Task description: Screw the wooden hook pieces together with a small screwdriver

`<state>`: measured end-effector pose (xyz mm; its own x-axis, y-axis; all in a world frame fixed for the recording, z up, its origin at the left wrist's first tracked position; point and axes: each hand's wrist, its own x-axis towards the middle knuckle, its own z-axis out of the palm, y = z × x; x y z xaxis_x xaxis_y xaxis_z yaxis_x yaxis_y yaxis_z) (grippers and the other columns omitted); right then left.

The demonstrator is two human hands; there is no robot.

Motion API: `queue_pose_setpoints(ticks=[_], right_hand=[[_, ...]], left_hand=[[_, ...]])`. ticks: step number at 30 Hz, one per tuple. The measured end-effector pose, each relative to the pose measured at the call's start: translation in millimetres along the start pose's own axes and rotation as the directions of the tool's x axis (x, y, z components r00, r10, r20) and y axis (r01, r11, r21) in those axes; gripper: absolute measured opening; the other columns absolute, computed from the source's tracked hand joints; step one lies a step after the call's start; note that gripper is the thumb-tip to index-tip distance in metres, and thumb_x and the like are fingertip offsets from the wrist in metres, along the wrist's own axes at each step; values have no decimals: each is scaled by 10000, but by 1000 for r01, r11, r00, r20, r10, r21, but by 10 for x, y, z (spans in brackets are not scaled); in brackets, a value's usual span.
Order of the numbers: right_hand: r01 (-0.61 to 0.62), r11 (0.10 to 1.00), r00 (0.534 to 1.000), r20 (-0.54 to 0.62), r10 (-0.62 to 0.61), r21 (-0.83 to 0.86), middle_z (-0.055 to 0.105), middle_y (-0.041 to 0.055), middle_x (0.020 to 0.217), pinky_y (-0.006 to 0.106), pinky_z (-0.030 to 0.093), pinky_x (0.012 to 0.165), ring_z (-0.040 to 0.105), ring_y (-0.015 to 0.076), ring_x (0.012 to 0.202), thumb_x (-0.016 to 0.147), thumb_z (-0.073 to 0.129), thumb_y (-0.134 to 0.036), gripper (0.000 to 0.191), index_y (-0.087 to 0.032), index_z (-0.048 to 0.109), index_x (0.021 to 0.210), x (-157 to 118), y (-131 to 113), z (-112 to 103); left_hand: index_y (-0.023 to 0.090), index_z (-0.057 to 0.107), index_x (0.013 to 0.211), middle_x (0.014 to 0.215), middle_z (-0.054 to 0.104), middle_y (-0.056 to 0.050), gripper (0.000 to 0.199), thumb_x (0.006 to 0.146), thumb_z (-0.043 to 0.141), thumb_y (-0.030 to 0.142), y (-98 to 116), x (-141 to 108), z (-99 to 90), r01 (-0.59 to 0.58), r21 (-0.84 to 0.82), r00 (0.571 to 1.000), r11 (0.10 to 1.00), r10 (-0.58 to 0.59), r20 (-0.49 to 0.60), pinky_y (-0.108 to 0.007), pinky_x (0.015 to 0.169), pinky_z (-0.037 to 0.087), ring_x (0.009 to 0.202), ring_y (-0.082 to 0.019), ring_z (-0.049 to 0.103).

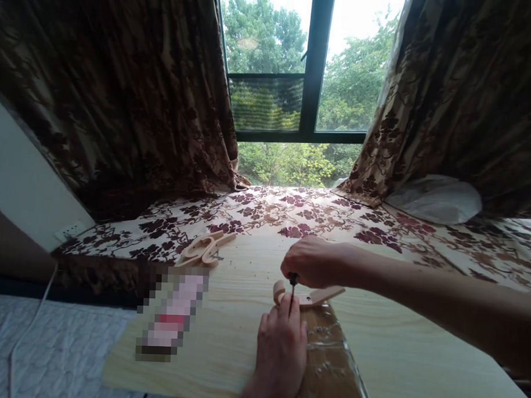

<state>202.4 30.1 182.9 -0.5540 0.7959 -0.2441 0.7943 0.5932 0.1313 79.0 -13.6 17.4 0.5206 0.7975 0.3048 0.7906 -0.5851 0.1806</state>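
Observation:
My right hand (310, 262) is closed in a fist round the dark handle of a screwdriver (293, 279), which stands upright with its thin shaft pointing down. Below it, a pale curved wooden piece (326, 296) lies at the far end of a taped brown cardboard box (330, 355). The piece has a rounded loop at its left and a dark hole near its middle. My left hand (283, 336) rests palm down, its closed fingertips against the wooden piece beside the shaft. The screwdriver's tip and whatever sits under those fingertips are hidden.
The box lies on a pale wood-grain tabletop (226, 331). Several more curved wooden pieces (202, 252) and small dark bits are at its far left. A pixelated pink item (178, 312) lies nearer. Beyond are a flower-patterned ledge (269, 213), curtains (173, 103) and a white plastic bag (435, 199).

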Motion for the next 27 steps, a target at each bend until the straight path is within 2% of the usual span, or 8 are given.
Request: queue_pose_setpoints(ticks=[5,7,10,13,16,22,25,27], right_hand=[[-146,989,988,-42,147,26,697,97,740,253,286,490,591,166,633,777,570,-307,245,-147,724,880,-60,-2,94],[-163,986,985,-52,165,30,706,94,779,249,301,495,604,170,656,767,580,-315,264,-161,720,929,-97,-21,89],[-113,993,992,-62,113,16,717,65,813,243,318,519,611,162,690,706,590,-181,285,-214,719,958,-124,-72,65],[-75,997,994,-75,75,-10,718,86,800,253,323,534,615,173,705,687,546,-93,276,-190,737,860,-101,-107,76],[-69,998,995,-76,68,-1,719,100,786,258,326,534,619,184,702,697,559,-128,230,-169,741,831,-54,-73,122],[-69,996,996,-53,72,64,727,54,780,240,339,498,623,164,655,751,583,-308,257,-193,722,934,-31,118,171],[-15,999,998,-68,17,29,721,55,797,256,323,503,625,175,675,731,585,-212,278,-199,701,984,-62,117,153],[46,999,996,-75,-47,-10,713,78,817,271,317,523,624,178,707,738,538,-112,232,-172,709,883,-78,81,139]], left_hand=[[155,501,1253,1251,543,-83,408,846,484,137,25,0,-73,4,-5,1000,1000,-4,3,-358,848,486,978,-213,589],[161,513,1240,1237,552,-80,401,841,489,130,34,-9,-98,9,1,1000,1000,-9,-4,-353,844,489,979,-212,593],[174,527,1228,1241,554,-76,398,835,499,123,42,-17,-113,22,13,1000,1000,-22,-16,-348,845,494,989,-212,600],[179,530,1231,1247,557,-73,400,834,505,132,35,-14,-104,31,13,999,999,-30,-13,-332,863,490,992,-206,604],[182,523,1241,1264,550,-72,413,830,506,141,20,-5,-86,32,6,999,999,-32,1,-328,861,492,992,-206,602],[177,521,1244,1250,564,-73,436,813,504,116,-19,-1,-3,18,13,1000,1000,-19,15,-366,809,516,949,-223,613],[167,505,1259,1261,561,-85,456,809,486,92,-44,-15,77,7,21,1000,1000,-7,8,-410,802,516,961,-243,609],[164,491,1271,1269,557,-88,480,798,485,77,-58,-28,136,-2,31,1000,1000,2,-19,-413,792,517,958,-243,609]])
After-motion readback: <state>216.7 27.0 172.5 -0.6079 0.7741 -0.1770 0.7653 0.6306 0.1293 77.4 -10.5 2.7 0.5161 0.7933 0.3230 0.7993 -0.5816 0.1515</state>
